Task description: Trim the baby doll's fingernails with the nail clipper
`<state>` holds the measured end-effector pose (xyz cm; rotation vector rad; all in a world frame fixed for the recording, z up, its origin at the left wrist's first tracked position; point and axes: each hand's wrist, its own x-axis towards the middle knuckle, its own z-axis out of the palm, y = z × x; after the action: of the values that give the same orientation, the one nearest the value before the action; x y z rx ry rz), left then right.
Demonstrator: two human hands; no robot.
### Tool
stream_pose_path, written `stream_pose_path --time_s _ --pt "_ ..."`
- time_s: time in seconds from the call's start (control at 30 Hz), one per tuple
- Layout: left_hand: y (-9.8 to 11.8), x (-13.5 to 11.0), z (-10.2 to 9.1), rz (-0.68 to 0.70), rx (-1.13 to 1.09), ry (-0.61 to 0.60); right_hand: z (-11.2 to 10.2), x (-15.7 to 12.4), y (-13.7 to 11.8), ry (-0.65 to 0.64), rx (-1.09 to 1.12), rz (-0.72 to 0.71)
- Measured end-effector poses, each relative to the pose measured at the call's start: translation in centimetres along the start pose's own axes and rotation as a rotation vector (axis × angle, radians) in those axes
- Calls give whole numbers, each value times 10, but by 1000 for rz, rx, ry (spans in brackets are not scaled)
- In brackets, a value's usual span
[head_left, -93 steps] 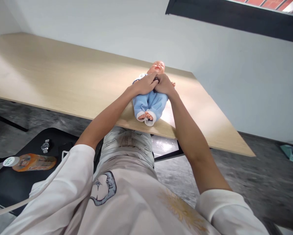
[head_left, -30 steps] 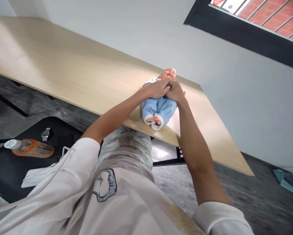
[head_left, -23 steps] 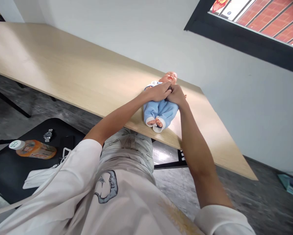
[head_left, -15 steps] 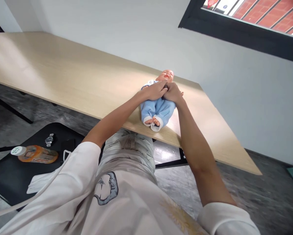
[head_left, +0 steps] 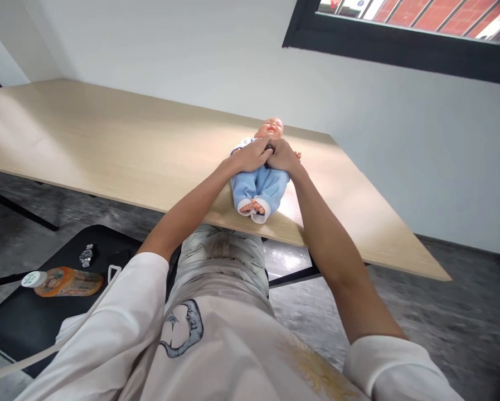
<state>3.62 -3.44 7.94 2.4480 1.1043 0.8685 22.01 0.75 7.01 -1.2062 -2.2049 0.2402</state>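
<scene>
Plain workroom: long wooden table (head_left: 86, 133), concrete floor (head_left: 454, 317).

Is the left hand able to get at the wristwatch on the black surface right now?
Probably not: the left hand sits on the doll against the right hand, up on the wooden table, and the table's edge lies between it and the wristwatch below. It must pull back first.
</scene>
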Motion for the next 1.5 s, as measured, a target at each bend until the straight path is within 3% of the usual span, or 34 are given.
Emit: stream_pose_path --time_s 0.3,0.77,1.5 --pt "-6 3 2 16 4 -1 2 1 5 -10 -1 3" --pt "-37 18 15 124 -100 43 2 2 5 -19 -21 -5" --pt "-29 12 10 103 -71 33 -1 -1 -8 -19 -11 42"
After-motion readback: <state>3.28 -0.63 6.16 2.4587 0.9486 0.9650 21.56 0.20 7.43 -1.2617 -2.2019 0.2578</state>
